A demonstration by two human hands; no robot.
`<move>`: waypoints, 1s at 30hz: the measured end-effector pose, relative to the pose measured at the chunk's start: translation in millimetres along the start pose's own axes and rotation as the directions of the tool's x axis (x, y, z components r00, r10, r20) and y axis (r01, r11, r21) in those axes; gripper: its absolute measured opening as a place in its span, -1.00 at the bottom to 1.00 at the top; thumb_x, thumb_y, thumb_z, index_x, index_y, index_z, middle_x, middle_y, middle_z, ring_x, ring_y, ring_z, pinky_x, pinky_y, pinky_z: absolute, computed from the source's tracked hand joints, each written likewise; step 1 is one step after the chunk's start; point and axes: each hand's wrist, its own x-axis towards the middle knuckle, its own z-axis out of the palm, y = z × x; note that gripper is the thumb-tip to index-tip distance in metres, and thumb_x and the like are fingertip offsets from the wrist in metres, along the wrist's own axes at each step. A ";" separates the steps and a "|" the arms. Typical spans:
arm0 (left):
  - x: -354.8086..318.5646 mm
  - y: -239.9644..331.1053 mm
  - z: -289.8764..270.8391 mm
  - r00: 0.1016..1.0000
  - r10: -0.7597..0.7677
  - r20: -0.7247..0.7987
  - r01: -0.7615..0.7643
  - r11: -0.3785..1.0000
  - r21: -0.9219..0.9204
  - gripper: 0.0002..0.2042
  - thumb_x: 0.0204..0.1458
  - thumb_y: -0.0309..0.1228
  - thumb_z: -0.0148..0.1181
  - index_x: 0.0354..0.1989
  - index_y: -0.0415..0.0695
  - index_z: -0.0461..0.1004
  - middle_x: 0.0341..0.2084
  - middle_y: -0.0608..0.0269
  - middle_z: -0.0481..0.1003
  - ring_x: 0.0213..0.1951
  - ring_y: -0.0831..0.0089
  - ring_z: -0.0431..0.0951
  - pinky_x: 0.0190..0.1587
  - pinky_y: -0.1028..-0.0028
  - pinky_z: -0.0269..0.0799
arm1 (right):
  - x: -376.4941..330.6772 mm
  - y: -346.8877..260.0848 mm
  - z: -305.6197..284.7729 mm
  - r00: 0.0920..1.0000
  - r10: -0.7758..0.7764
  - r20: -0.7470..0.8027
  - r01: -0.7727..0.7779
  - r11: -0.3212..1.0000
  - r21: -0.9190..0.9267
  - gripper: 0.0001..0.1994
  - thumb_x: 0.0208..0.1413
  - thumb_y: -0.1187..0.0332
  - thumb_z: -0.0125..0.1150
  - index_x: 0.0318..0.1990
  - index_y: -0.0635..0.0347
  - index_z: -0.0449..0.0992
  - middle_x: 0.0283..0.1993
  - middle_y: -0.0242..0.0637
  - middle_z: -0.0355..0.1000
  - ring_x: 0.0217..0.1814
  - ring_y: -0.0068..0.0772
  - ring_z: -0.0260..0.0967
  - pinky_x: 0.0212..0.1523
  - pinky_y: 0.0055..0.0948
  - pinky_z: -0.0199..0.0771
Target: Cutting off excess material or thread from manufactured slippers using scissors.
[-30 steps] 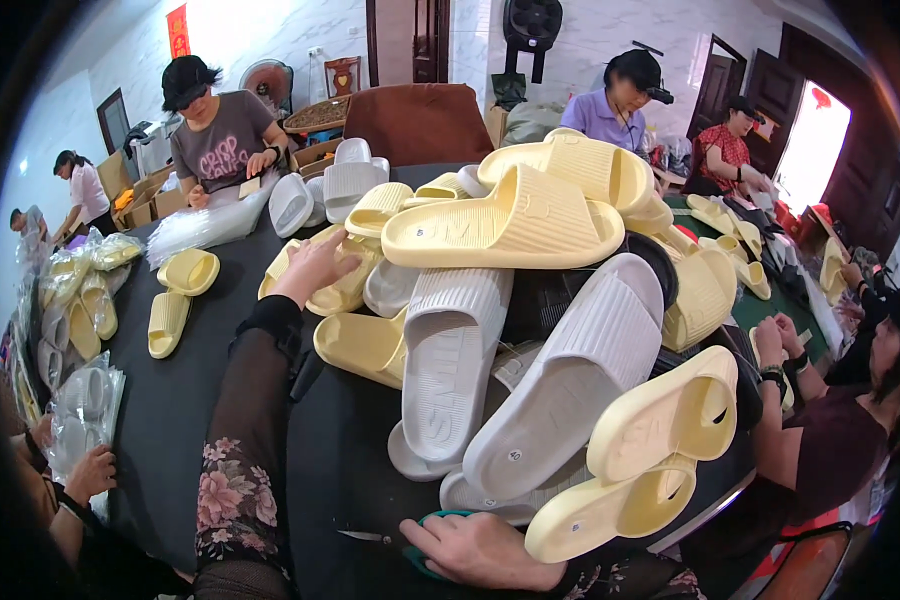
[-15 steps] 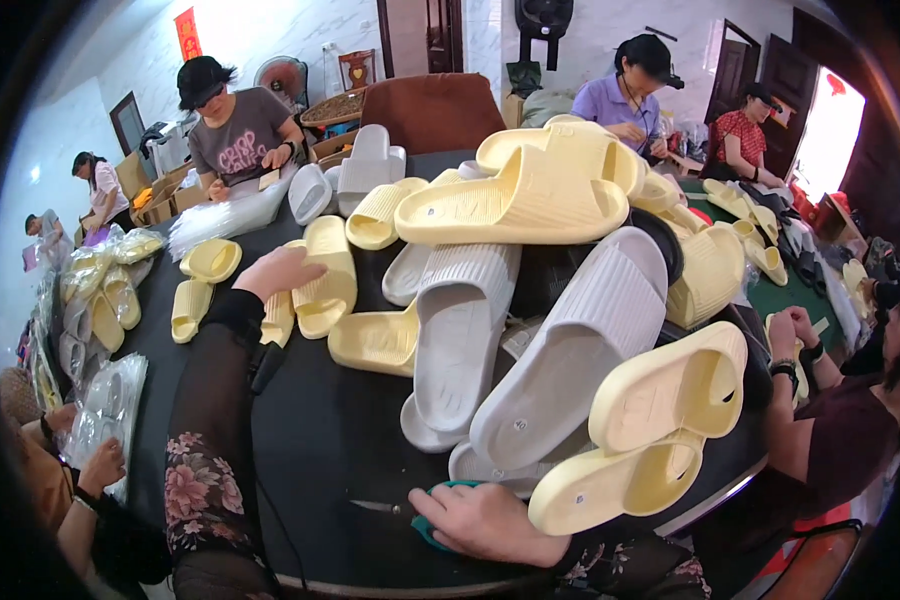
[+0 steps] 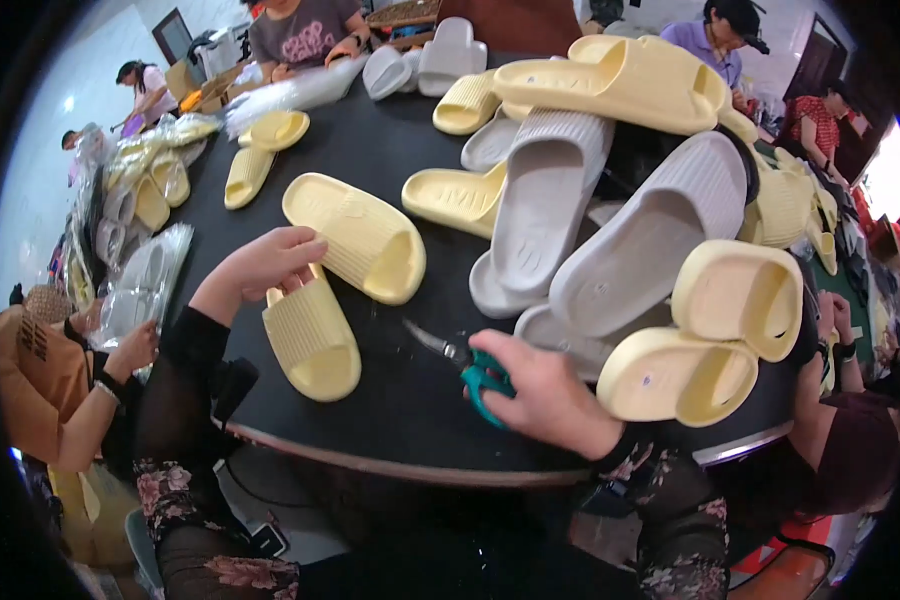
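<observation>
My left hand [image 3: 270, 265] pinches a pair of pale yellow slides where the two meet. The upper yellow slide [image 3: 345, 225] lies slantwise with its toe opening toward me, and the lower yellow slide [image 3: 312, 335] hangs down beside it. My right hand [image 3: 545, 385] is closed around the green handles of a pair of scissors [image 3: 485, 388]. The metal blades point left toward the yellow pair, a short gap away from it. Right beyond that hand stand grey slides [image 3: 540, 210] and another yellow pair [image 3: 730, 290].
More yellow slides [image 3: 610, 80] top the heap at the right. A small yellow pair [image 3: 255, 160] and clear plastic sleeves [image 3: 290, 98] lie on the dark table [image 3: 390, 420]. Co-workers sit around it; one at the left handles a bagged grey pair [image 3: 145, 290].
My left hand has drawn the yellow pair nearer, away from the heap. My right hand has lifted the scissors, blades now angled toward the pair. The view has tilted down.
</observation>
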 end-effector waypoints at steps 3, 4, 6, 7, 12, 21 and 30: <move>-35.0 -13.9 28.8 0.990 0.116 0.079 -0.113 0.992 -0.051 -0.64 0.17 -0.13 -0.03 -0.15 -0.24 0.37 -0.54 0.34 0.37 -0.54 0.66 0.40 -0.52 0.64 0.36 | 4.1 2.9 5.4 0.999 0.025 -0.024 -0.023 0.996 0.085 -0.56 -0.10 0.50 0.28 -0.01 0.21 0.31 -0.27 -0.09 0.45 -0.22 -0.21 0.49 -0.23 -0.39 0.46; -43.0 -21.6 33.2 0.987 0.109 0.118 -0.101 0.992 -0.073 -0.58 0.16 -0.15 -0.01 0.01 -0.26 0.30 -0.43 0.28 0.43 -0.43 0.62 0.45 -0.41 0.61 0.41 | 4.7 2.0 6.0 0.999 0.045 -0.017 -0.043 0.995 0.094 -0.56 -0.09 0.52 0.26 0.00 0.21 0.31 -0.27 -0.12 0.46 -0.20 -0.26 0.50 -0.21 -0.40 0.46; -56.5 -35.3 49.0 0.974 0.192 0.119 -0.176 0.975 -0.134 -0.55 0.16 -0.16 0.02 0.07 -0.27 0.23 -0.38 0.25 0.45 -0.41 0.60 0.47 -0.35 0.60 0.41 | 5.6 3.3 8.6 0.999 0.038 -0.035 -0.036 0.998 0.060 -0.56 -0.09 0.52 0.25 0.01 0.21 0.31 -0.26 -0.13 0.48 -0.20 -0.29 0.51 -0.20 -0.40 0.47; -61.7 -38.9 55.8 0.955 0.279 0.105 -0.257 0.949 -0.181 -0.50 0.15 -0.18 0.04 0.13 -0.27 0.17 -0.33 0.22 0.47 -0.38 0.59 0.48 -0.30 0.58 0.42 | 5.5 3.0 9.7 0.998 0.047 -0.037 -0.046 0.998 0.037 -0.55 -0.08 0.52 0.25 0.01 0.21 0.31 -0.26 -0.13 0.48 -0.21 -0.30 0.51 -0.20 -0.40 0.48; -91.4 -38.8 67.8 0.975 0.195 0.109 -0.179 0.974 -0.142 -0.48 0.06 -0.35 0.12 0.14 -0.33 0.12 -0.44 0.19 0.50 -0.39 0.58 0.49 -0.31 0.59 0.38 | 3.8 -0.9 13.5 0.998 0.051 -0.038 -0.050 0.999 0.018 -0.58 -0.07 0.44 0.26 -0.01 0.20 0.32 -0.25 -0.04 0.44 -0.24 -0.09 0.47 -0.27 -0.31 0.47; -131.3 -49.1 88.2 0.962 0.224 -0.159 -0.272 0.861 -0.430 -0.68 0.01 -0.47 0.07 -0.05 -0.33 0.31 -0.49 0.24 0.50 -0.44 0.64 0.47 -0.34 0.64 0.33 | 6.3 -4.7 20.1 0.974 0.225 -0.031 -0.196 0.902 0.385 -0.61 0.00 0.55 0.14 0.02 0.29 0.27 -0.33 -0.25 0.45 -0.32 -0.52 0.47 -0.28 -0.56 0.45; -155.4 -52.4 118.1 0.878 0.348 -0.327 -0.478 0.635 -0.608 -0.54 0.02 -0.62 0.04 0.13 -0.37 0.09 -0.16 0.09 0.45 -0.15 0.54 0.48 -0.08 0.58 0.37 | 36.0 -51.0 24.9 0.939 0.327 0.104 -0.327 0.763 0.558 -0.56 0.07 0.40 0.19 0.07 0.30 0.21 -0.36 -0.34 0.38 -0.49 -0.71 0.29 -0.60 -0.71 0.28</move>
